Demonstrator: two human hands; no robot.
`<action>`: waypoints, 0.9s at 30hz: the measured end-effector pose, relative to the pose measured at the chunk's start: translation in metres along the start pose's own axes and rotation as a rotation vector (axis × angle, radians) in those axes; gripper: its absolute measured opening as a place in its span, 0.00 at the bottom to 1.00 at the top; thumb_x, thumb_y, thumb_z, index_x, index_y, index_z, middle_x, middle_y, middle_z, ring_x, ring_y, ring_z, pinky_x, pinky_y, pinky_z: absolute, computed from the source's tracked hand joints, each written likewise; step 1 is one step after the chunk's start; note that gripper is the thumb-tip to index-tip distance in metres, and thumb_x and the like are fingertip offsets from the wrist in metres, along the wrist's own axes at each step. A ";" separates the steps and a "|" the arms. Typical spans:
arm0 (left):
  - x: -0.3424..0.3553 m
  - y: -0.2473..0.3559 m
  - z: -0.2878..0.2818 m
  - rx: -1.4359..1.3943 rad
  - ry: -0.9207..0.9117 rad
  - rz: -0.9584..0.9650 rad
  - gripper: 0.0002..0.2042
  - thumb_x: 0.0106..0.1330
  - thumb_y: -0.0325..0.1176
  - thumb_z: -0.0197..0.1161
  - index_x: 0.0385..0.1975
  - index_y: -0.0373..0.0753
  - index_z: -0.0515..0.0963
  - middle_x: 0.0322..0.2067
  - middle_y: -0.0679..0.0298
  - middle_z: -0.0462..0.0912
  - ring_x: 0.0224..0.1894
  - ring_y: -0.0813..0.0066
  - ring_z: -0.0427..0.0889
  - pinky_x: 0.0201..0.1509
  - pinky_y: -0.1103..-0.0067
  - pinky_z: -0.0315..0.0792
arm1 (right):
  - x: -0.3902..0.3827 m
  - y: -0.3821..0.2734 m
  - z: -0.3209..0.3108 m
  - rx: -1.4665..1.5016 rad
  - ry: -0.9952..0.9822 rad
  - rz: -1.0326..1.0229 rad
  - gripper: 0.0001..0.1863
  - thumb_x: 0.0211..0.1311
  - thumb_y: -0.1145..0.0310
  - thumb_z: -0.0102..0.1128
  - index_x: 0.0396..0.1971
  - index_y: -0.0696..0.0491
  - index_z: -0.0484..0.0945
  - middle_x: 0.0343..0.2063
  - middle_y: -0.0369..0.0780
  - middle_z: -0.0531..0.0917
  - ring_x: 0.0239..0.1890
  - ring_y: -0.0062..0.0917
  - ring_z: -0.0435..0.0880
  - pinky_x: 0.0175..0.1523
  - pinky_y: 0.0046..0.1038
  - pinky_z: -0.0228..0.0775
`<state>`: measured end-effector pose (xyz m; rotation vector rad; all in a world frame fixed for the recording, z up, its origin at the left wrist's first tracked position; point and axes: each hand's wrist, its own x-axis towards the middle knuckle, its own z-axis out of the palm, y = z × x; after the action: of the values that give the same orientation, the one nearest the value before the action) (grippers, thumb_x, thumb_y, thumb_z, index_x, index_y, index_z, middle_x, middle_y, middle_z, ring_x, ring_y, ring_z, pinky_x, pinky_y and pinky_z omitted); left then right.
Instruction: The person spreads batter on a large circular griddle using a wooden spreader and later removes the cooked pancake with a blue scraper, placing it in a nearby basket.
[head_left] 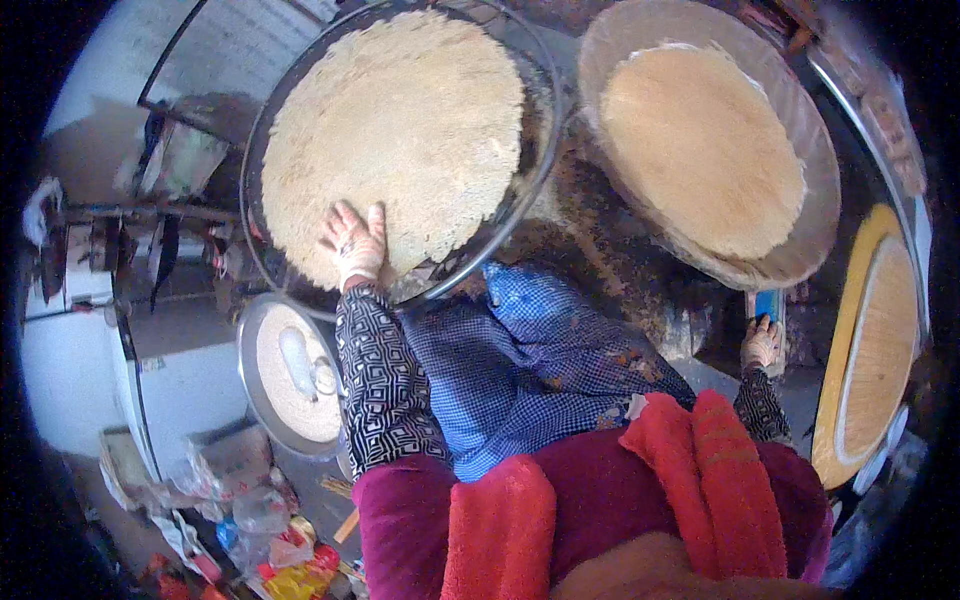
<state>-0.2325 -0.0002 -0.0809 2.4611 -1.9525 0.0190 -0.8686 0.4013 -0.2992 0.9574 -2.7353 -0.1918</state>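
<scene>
Plastic bags [265, 510] lie below the left grip [355, 245]; a yellow-rimmed tray [840, 350] stands right of the right grip [762, 342]. Below the left grip, a metal basin [255, 390] holds pale grain [315, 420]; beyond the right grip, a wide bowl [820, 170] holds tan grain [700, 150]. The left grip rests unclenched, fingers spread, on the pan's [545, 150] pale layer [400, 120]; whether the right grips its blue object [768, 303] I cannot tell.

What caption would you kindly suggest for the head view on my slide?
Left hand at the near edge of a pale round layer; right hand near a wide basin of tan material.
</scene>
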 end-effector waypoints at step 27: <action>-0.007 0.107 -0.028 -0.144 -0.317 0.321 0.31 0.69 0.57 0.47 0.63 0.40 0.66 0.63 0.48 0.65 0.68 0.51 0.60 0.71 0.54 0.47 | 0.011 -0.399 -0.222 2.314 -1.658 0.273 0.47 0.63 0.34 0.48 0.59 0.69 0.60 0.53 0.60 0.72 0.55 0.50 0.75 0.57 0.53 0.71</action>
<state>-0.3387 -0.0171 -0.0539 2.1439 -2.3544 -0.5211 -0.5806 0.0747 -0.1636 -0.0315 0.6116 -1.2188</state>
